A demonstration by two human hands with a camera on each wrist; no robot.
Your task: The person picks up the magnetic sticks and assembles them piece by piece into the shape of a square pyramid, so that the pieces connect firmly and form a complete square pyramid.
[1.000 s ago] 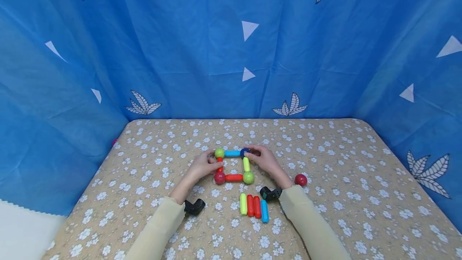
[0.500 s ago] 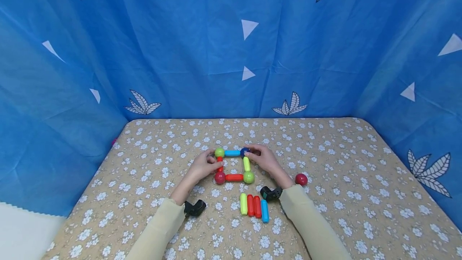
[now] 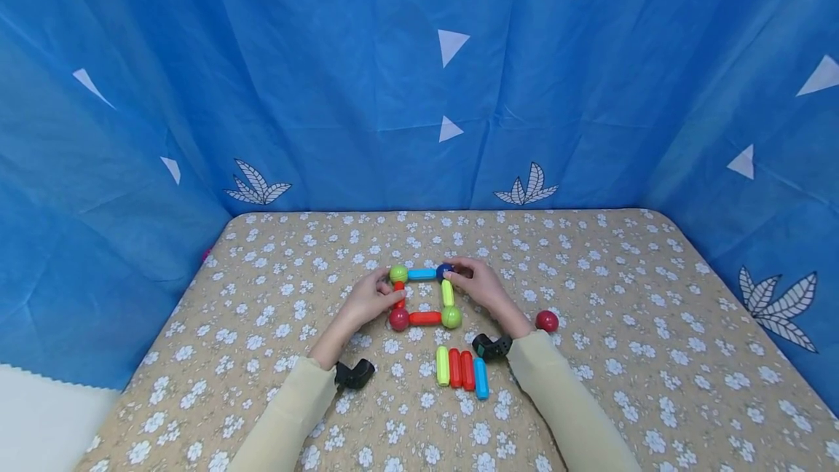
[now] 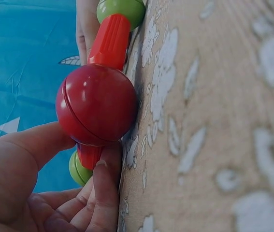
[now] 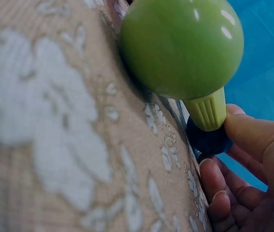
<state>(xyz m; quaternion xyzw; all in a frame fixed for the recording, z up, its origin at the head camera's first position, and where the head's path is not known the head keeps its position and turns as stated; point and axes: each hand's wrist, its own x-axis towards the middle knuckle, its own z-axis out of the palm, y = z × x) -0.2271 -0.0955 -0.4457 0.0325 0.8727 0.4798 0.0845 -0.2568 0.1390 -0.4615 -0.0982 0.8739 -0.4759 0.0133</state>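
A square of sticks joined by balls lies on the flowered cloth. Its corners are a green ball [image 3: 398, 273], a dark blue ball [image 3: 444, 271], a red ball [image 3: 399, 319] and another green ball [image 3: 451, 317]. Along its left side, my left hand [image 3: 367, 301] pinches the red stick [image 4: 89, 155] between thumb and fingers. My right hand [image 3: 481, 286] holds the dark blue ball at the far right corner, thumb on one side and fingertips on the other. A light blue stick [image 3: 422, 274], a yellow-green stick [image 3: 448, 293] and a second red stick [image 3: 425, 318] form the other sides.
In front of the square, a loose yellow-green stick [image 3: 442, 366], two red sticks and a light blue stick [image 3: 481, 379] lie in a row. A loose red ball [image 3: 547, 321] sits beside my right forearm. Blue curtains [image 3: 419, 79] enclose the table's back and sides.
The head view has tilted slightly, so everything sits a little higher in it. Both hands keep their grips, and the square keeps its shape.
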